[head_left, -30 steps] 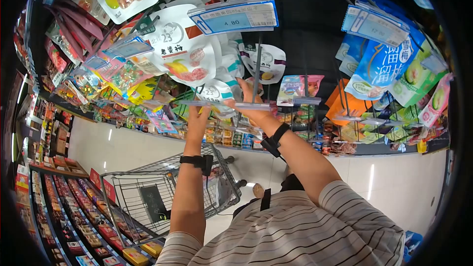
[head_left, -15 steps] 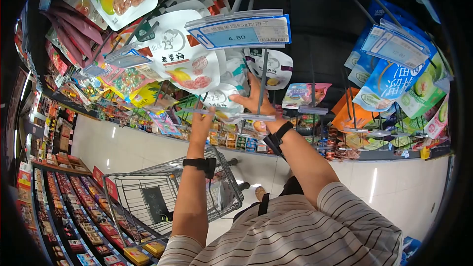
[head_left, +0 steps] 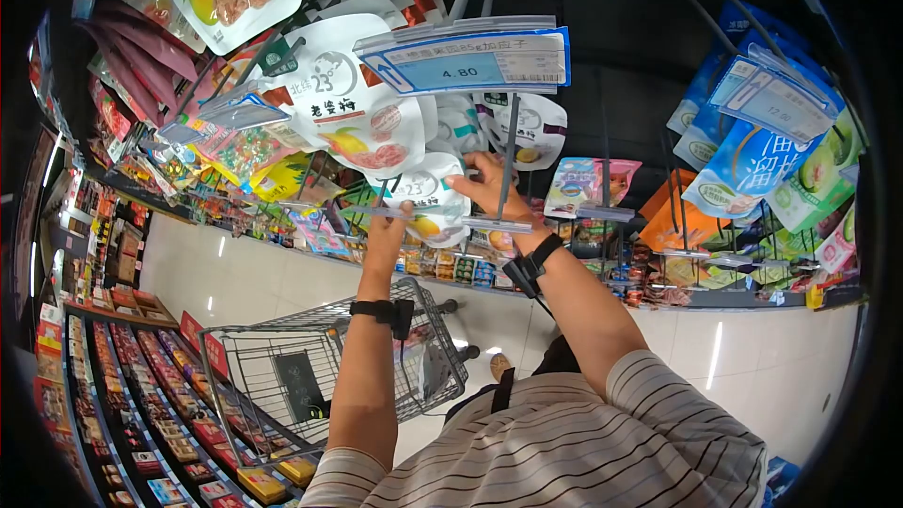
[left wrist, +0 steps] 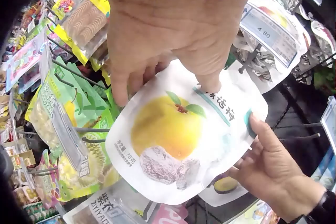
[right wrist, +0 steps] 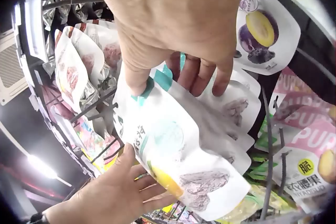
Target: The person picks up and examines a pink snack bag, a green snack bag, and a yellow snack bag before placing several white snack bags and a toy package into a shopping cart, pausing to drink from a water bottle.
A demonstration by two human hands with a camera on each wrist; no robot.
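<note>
A white pouch of dried fruit (head_left: pixel 435 202) with a teal band is between my hands, in front of similar pouches on a hook. My right hand (head_left: pixel 487 186) pinches its upper edge, thumb on the front and fingers behind, as the right wrist view shows. On the other side, my left hand (head_left: pixel 384 237) holds the pouch (left wrist: pixel 163 134) with the thumb over its front; its fingers pass partly hidden behind it. A yellow fruit and wrinkled pieces are printed on the face. More white pouches (right wrist: pixel 239 103) hang just behind the right hand's fingers.
A price tag (head_left: pixel 470 61) reading 4.80 juts out above my hands. Larger white pouches (head_left: pixel 353 122) hang at the left, a purple-fruit pouch (right wrist: pixel 260 29) at the right. Blue pouches (head_left: pixel 743 165) hang farther right. Below stands a wire shopping cart (head_left: pixel 282 367).
The pouch has come forward and down, and more of its front shows. My right hand has drawn back with it from among the pouches. My left hand stays at its left side.
</note>
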